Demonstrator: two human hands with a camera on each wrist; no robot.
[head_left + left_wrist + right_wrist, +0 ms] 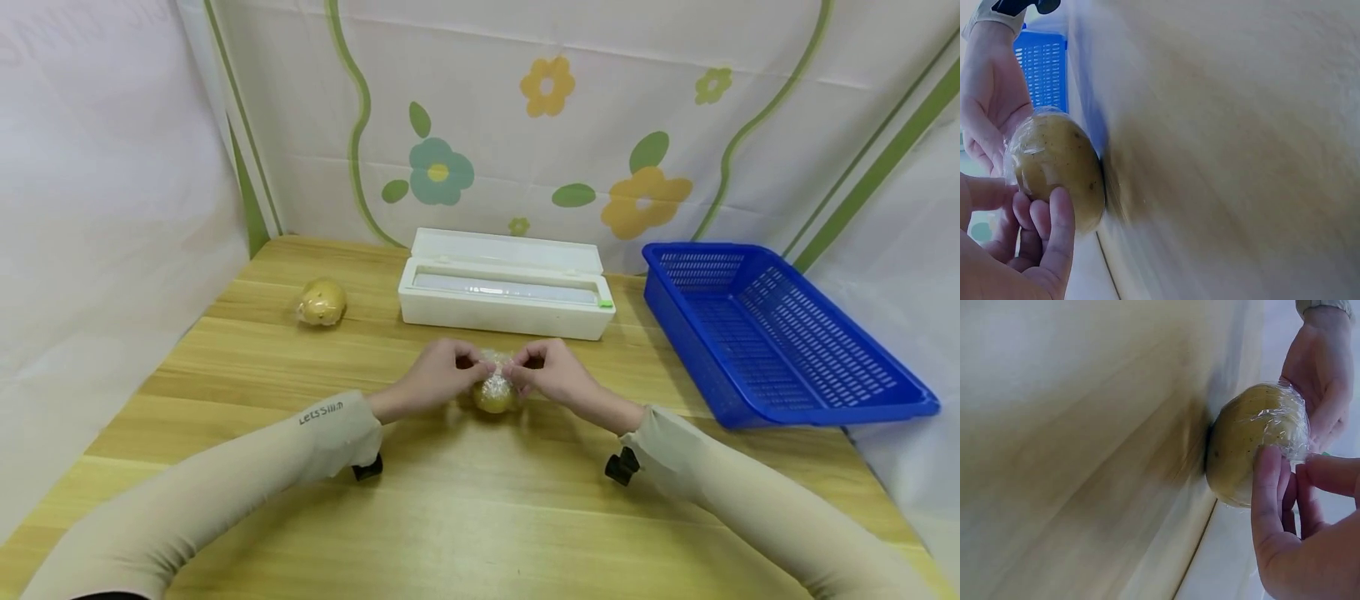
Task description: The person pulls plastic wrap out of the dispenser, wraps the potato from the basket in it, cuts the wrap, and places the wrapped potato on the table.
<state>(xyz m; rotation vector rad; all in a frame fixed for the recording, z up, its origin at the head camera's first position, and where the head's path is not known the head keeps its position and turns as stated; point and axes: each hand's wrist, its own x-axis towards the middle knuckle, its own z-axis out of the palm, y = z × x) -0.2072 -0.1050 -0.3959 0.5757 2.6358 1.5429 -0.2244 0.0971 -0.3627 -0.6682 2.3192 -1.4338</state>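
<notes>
A potato [493, 398] rests on the wooden table, with clear plastic wrap [497, 384] gathered in crinkled folds over its top. My left hand [442, 373] pinches the wrap between thumb and forefinger on the left side. From the right, my right hand [553, 375] pinches the wrap in the same manner. In the left wrist view the lower fingers lie against the side of the potato [1060, 164]. The right wrist view shows the bunched film [1288, 425] close to the right thumb.
A white wrap dispenser box [506, 313] with its lid raised stands behind the hands, a roll inside. Another wrapped potato [322, 302] lies at the back left of the table [450, 533]. A blue plastic basket [705, 367] is on the right, before a flowered cloth backdrop.
</notes>
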